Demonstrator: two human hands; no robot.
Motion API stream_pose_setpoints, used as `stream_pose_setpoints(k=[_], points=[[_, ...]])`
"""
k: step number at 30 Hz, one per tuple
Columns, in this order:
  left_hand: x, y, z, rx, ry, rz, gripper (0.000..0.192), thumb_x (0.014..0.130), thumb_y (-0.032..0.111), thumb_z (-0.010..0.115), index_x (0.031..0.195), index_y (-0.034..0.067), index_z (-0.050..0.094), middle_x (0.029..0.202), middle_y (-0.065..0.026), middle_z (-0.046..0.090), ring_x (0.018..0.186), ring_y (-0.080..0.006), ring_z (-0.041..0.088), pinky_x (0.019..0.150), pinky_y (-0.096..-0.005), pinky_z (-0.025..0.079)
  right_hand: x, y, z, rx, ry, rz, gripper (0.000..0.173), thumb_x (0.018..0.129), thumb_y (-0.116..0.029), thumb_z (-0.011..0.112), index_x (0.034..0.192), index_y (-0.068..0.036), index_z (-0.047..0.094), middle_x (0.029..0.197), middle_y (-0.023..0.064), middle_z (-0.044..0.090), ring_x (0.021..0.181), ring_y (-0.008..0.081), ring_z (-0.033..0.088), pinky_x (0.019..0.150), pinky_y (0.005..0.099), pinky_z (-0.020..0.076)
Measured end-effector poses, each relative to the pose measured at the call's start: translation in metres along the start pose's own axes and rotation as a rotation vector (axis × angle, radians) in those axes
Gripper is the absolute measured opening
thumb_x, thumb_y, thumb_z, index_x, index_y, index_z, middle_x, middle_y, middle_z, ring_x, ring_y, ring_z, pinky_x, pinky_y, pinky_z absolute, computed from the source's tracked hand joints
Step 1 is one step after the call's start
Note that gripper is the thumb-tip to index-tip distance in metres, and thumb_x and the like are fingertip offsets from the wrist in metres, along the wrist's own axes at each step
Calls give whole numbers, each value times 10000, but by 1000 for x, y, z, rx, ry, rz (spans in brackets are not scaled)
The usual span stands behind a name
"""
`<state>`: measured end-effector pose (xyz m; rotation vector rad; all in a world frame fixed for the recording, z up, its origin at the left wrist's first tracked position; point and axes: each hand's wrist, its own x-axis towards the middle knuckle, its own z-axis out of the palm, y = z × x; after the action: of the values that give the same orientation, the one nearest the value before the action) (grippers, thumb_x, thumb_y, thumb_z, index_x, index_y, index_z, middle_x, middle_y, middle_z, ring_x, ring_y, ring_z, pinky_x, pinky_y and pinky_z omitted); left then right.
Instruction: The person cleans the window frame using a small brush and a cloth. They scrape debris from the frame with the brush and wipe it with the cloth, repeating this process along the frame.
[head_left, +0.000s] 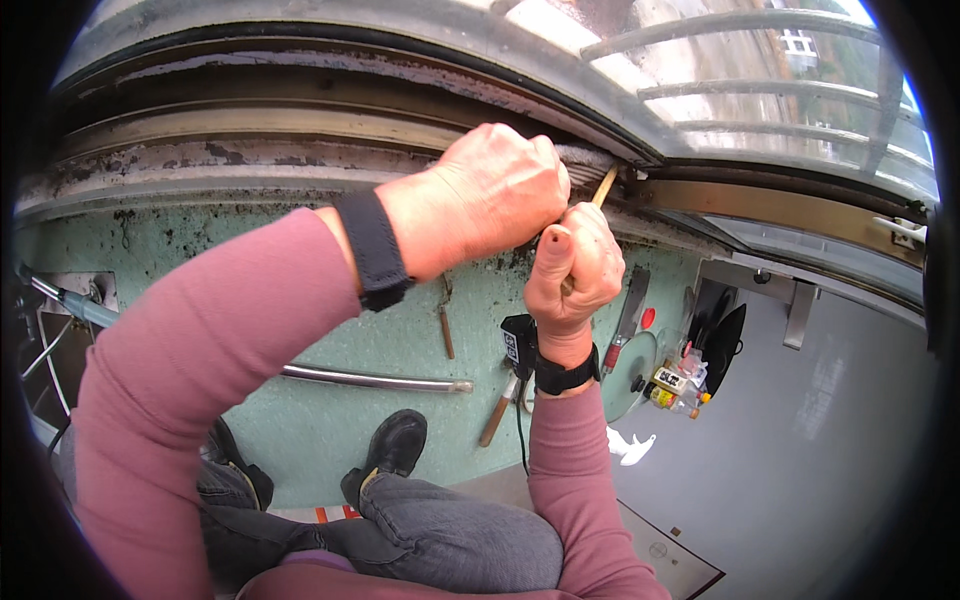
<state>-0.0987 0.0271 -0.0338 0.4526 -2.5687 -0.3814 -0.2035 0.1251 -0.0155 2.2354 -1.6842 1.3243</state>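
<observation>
At the dirty window track (285, 154) my two hands are close together. My right hand (577, 259) is closed around a thin, light wooden stick (606, 186), whose far end meets a grey ribbed cloth (589, 165) in the frame's corner. My left hand (502, 187) is curled beside that cloth, its fingertips turned down and hidden, so what it holds cannot be made out. Dark grime and flaking paint mark the sill along the track. Each wrist wears a black band.
A metal tube (382, 379), a wooden-handled tool (496, 412), a knife (628, 315) and a glass lid (630, 375) lie on the green counter (337, 337), near my black shoes. Bottles (675, 386) stand to the right; a sink (71, 292) is at the left.
</observation>
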Motion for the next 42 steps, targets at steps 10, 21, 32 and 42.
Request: stream_pose_setpoints(k=[10, 21, 32, 42], points=[[-47, -17, -41, 57, 19, -107, 102, 773, 96, 564, 851, 31, 573, 778, -150, 632, 708, -297, 673, 588, -386, 543, 2, -33, -12, 14, -110, -211, 425, 829, -145, 664, 526, -56, 379, 553, 67, 373, 476, 250, 369, 462, 352, 298], [-92, -15, -84, -263, 210, 71, 413, 695, -59, 632, 1103, -5, 588, 740, -113, 487, 561, -275, 507, 473, -358, 395, -2, 22, 2, -288, -121, -192, 390, 878, -41, 611, 577, -53, 363, 511, 83, 326, 441, 260, 348, 442, 356, 283], [-110, -17, -107, -315, 189, 130, 397, 669, 10, 604, 1058, -67, 595, 715, -107, 493, 512, -219, 452, 423, -323, 334, 15, 42, 25, -468, 39, -89, 420, 917, -115, 608, 559, -57, 396, 513, 92, 377, 441, 262, 386, 429, 355, 320], [-119, -23, -115, -299, 132, 115, 383, 738, 101, 594, 1088, -54, 587, 792, -127, 553, 562, -251, 486, 472, -345, 363, 24, 10, 25, -335, 20, -82, 389, 913, -115, 617, 571, -54, 441, 506, 72, 363, 426, 227, 372, 420, 345, 306]])
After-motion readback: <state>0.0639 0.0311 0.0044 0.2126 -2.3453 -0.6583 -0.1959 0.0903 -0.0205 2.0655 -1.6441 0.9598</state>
